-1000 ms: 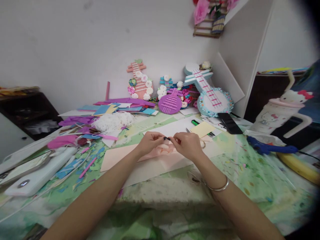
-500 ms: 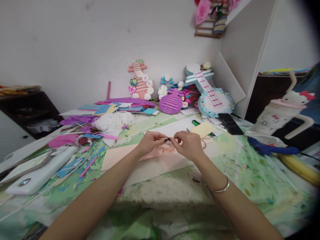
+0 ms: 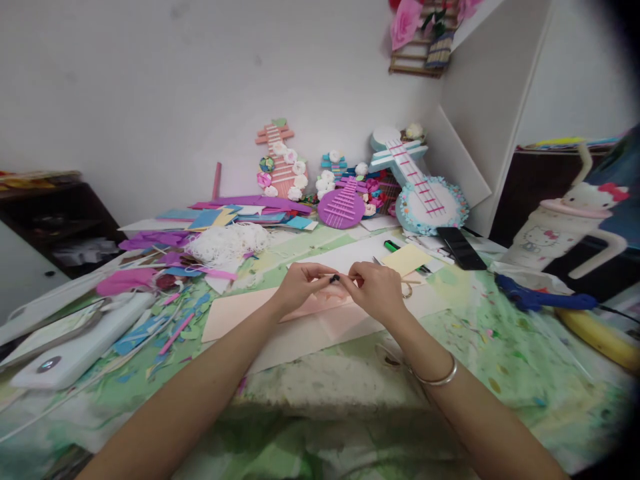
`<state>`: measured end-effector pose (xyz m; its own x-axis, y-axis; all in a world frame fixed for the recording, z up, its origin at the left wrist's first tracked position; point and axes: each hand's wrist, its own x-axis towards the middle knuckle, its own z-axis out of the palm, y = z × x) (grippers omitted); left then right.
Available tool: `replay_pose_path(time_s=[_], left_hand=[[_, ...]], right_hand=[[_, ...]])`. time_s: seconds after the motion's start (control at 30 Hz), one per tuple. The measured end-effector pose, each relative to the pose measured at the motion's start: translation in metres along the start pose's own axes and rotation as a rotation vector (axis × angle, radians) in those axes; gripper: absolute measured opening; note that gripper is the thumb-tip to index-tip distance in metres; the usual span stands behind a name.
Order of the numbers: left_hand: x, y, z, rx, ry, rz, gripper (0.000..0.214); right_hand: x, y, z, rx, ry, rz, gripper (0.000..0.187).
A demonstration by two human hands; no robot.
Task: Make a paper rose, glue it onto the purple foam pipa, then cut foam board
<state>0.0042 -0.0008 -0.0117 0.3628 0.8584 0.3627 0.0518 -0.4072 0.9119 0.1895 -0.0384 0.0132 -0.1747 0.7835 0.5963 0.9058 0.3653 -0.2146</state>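
Close together over the middle of the table, my left hand (image 3: 301,288) and my right hand (image 3: 379,289) are both closed in a pinch. Between their fingertips they hold a pale pink piece of paper (image 3: 327,298), which hangs down and looks slightly curved. Its upper edge is partly covered by my thumbs and fingers. Below it lies a flat peach sheet (image 3: 231,312), overlapping a paler sheet (image 3: 287,350). Just right of my right hand, scissors show one ring handle (image 3: 407,289); the rest is mostly hidden.
White shredded strands (image 3: 227,241) and coloured scraps lie at left, near a white phone-like device (image 3: 83,347). Instrument-shaped crafts, including a purple one (image 3: 343,207), stand at the back. At right are a black phone (image 3: 461,248), a blue glue gun (image 3: 543,295), a banana (image 3: 600,339) and a tumbler (image 3: 555,230).
The pale pink paper under my fingers has shifted, and less of its folded, petal-like lower part shows. Both hands stay in nearly the same place, with small finger movements.
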Motion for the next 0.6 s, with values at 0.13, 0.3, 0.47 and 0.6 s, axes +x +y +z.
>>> replay_pose_path(time_s=[0.13,0.3,0.47,0.6], left_hand=[[0.0006,0.0032,0.0001,-0.030,-0.011,-0.014,0.028],[0.0016,0.0020,-0.0016,0.015,-0.029,-0.001,0.028],[0.0021,-0.0001,-0.0020,0.142,-0.006,0.120,0.023],[0.0016,0.0004,-0.0016,0.139,0.038,0.131,0.023]], right_hand=[[-0.0002,0.0001,-0.0007,0.016,0.007,-0.006,0.034],[-0.0009,0.0005,0.0001,0.022,0.033,-0.027,0.034],[-0.0009,0.0013,0.0014,0.011,0.045,-0.023,0.038],[0.0000,0.0001,0.0006,0.014,0.027,-0.003,0.043]])
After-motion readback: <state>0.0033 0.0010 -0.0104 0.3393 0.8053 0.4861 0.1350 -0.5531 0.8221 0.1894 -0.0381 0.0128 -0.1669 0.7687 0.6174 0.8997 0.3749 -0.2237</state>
